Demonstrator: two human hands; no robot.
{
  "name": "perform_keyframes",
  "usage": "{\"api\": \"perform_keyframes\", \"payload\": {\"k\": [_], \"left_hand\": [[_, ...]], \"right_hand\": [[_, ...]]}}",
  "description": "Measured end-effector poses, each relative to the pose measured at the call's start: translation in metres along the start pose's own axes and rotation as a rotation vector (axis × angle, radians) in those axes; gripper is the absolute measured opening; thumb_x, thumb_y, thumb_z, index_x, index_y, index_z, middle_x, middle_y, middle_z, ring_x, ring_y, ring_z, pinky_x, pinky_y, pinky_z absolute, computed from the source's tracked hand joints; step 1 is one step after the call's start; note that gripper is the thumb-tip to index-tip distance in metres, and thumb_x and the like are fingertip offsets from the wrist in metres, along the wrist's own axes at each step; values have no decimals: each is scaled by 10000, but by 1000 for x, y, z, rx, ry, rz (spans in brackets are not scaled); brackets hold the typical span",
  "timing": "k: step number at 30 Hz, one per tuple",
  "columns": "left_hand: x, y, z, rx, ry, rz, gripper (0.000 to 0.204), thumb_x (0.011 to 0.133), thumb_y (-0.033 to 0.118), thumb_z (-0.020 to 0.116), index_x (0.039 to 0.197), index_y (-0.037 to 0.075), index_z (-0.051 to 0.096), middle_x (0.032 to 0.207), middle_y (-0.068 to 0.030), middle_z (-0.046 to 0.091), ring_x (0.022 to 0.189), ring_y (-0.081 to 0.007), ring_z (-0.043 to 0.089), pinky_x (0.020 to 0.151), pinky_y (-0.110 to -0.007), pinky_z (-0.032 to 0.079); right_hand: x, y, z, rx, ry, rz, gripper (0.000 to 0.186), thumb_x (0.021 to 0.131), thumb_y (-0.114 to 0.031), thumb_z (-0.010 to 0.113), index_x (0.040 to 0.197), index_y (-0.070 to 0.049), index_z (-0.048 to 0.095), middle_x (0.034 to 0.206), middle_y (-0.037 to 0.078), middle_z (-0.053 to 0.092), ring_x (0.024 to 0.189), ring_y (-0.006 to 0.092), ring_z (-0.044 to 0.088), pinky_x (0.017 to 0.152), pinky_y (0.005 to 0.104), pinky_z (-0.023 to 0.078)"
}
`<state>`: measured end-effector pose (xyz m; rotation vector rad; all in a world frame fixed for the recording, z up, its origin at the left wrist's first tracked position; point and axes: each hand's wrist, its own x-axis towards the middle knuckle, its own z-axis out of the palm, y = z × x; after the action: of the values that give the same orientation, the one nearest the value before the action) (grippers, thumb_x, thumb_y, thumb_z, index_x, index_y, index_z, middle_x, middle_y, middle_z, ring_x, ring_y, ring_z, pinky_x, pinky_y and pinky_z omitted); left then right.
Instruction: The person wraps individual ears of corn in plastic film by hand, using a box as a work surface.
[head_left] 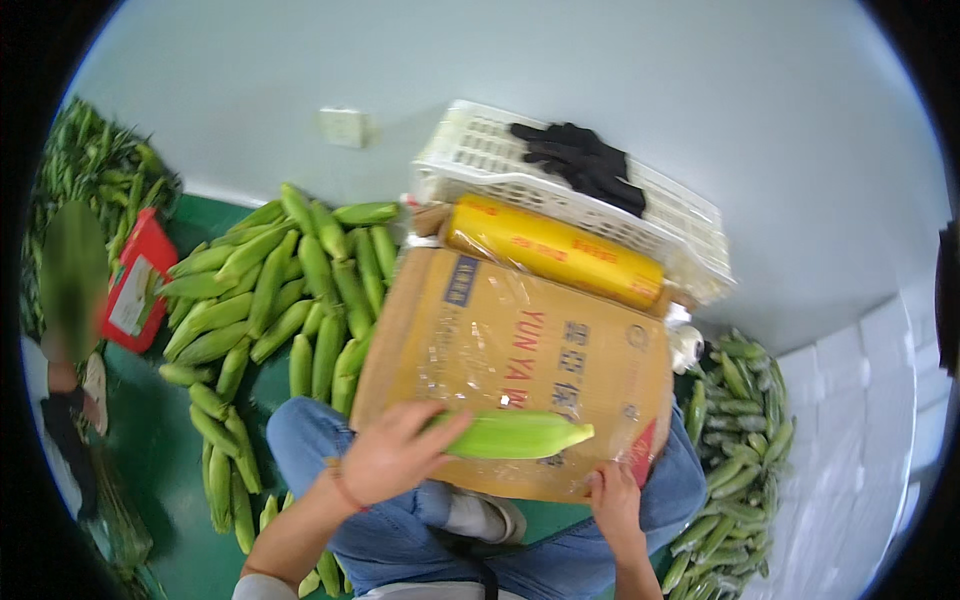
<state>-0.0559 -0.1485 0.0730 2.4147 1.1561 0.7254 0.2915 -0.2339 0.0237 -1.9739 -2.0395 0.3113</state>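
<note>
My left hand (400, 452) is closed around one end of an ear of corn (520, 435) in its green husk. The ear lies sideways over a flat cardboard box (480, 345) across my lap, its pale tip pointing right. Clear cling film covers part of the cardboard and catches the light. At the box's near right edge, my right hand (615, 497) has its fingers pinched together, apparently on the film's edge. Along the box's far side lies a yellow roll of cling film (555, 250).
Loose corn ears (280, 280) are heaped on the green floor at left, beside a red basket (140, 285). Film-wrapped ears (740, 450) are piled at right. A white plastic crate (470, 145) bearing black gloves (585, 165) stands by the wall. Another person sits far left.
</note>
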Motion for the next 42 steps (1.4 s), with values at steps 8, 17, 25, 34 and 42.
{"api": "perform_keyframes", "payload": {"k": [8, 17, 25, 34, 42], "left_hand": [[69, 13, 57, 51, -389, 83, 611, 799, 327, 688, 1353, 183, 474, 1153, -91, 556, 945, -287, 625, 695, -376, 550], [-20, -23, 51, 165, 172, -114, 212, 769, 146, 734, 969, 87, 694, 1065, -115, 654, 866, -286, 662, 727, -368, 550], [152, -45, 31, -16, -19, -42, 141, 838, 146, 609, 819, 13, 650, 862, -147, 638, 841, -327, 620, 697, -379, 501], [68, 51, 67, 135, -404, -80, 253, 837, 297, 616, 863, 46, 634, 783, -150, 653, 616, -337, 641, 562, -467, 510], [95, -4, 93, 258, -24, -121, 630, 872, 358, 580, 1372, 13, 417, 1435, -213, 384, 1352, -369, 339, 1116, -470, 272]], "right_hand": [[12, -18, -36, 782, 127, 143, 317, 834, -135, 674, 1106, -31, 550, 1062, 185, 596, 985, 370, 586, 885, 401, 470], [110, -20, 8, -37, 175, -302, 648, 628, -526, 780, 1084, -102, 600, 1050, 131, 548, 919, 319, 557, 771, 435, 472], [134, -10, 5, -51, 175, -489, 623, 577, -501, 808, 1010, -99, 610, 972, 74, 537, 872, 274, 576, 718, 387, 508], [73, -30, -11, -50, -116, -510, 580, 598, -546, 774, 891, -90, 568, 849, 60, 538, 758, 242, 627, 530, 346, 535], [90, -46, -6, -87, 48, -588, 648, 692, -499, 736, 1146, -68, 569, 1115, 126, 551, 1032, 276, 551, 892, 487, 443]]}}
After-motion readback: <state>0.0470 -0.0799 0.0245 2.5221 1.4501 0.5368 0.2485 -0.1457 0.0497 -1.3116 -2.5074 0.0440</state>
